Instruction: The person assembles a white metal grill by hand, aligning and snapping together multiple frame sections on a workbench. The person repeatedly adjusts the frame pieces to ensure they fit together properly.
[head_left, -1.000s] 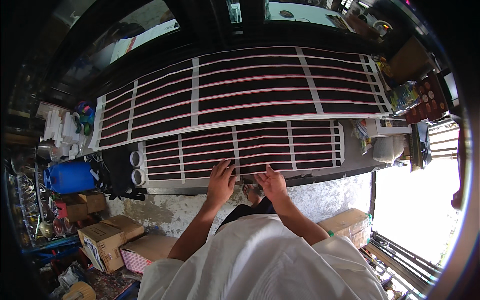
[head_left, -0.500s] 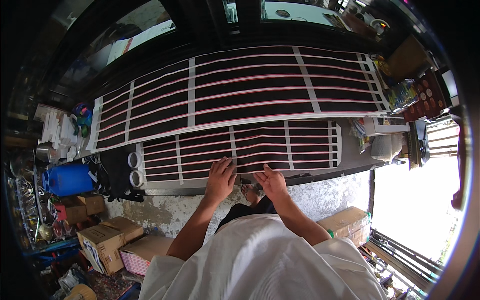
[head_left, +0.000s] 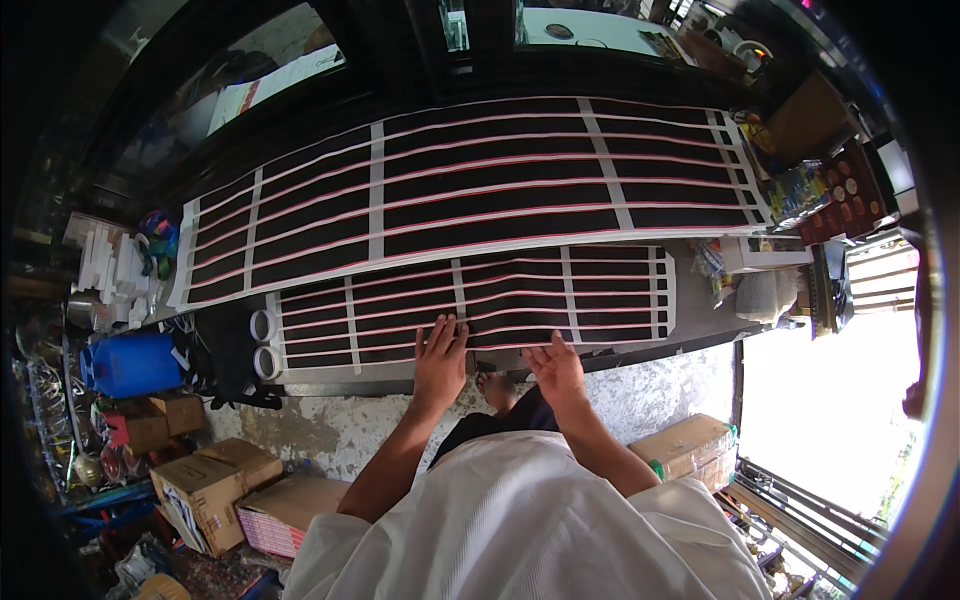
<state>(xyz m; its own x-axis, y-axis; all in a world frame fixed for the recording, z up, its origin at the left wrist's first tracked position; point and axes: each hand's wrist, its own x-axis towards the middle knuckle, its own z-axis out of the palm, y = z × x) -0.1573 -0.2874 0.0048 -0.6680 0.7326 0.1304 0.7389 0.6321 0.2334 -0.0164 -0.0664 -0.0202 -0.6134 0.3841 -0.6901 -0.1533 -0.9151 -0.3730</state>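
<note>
A long black printed sheet [head_left: 510, 290] with white and red lines lies on the lower worktop. My left hand [head_left: 440, 365] rests flat on its near part, left of the middle, fingers stretched out and holding nothing. Farther right, my right hand [head_left: 556, 370] is at the sheet's near edge, palm partly turned up and fingers spread apart. Whether its fingertips touch the edge, I cannot tell. Beyond, on a raised surface, lies a larger stack of similar black striped sheets [head_left: 490, 180].
Two white rolls [head_left: 267, 362] sit at the sheet's left end. A blue plastic container [head_left: 132, 362] stands farther left. Cardboard boxes [head_left: 215, 480] are on the floor at lower left, and another carton [head_left: 690, 445] at right. A white box [head_left: 765, 255] lies right of the sheet.
My right hand has shifted right along the sheet's near edge, and its fingers have opened out. The left hand's fingers have straightened on the sheet. The view has moved slightly.
</note>
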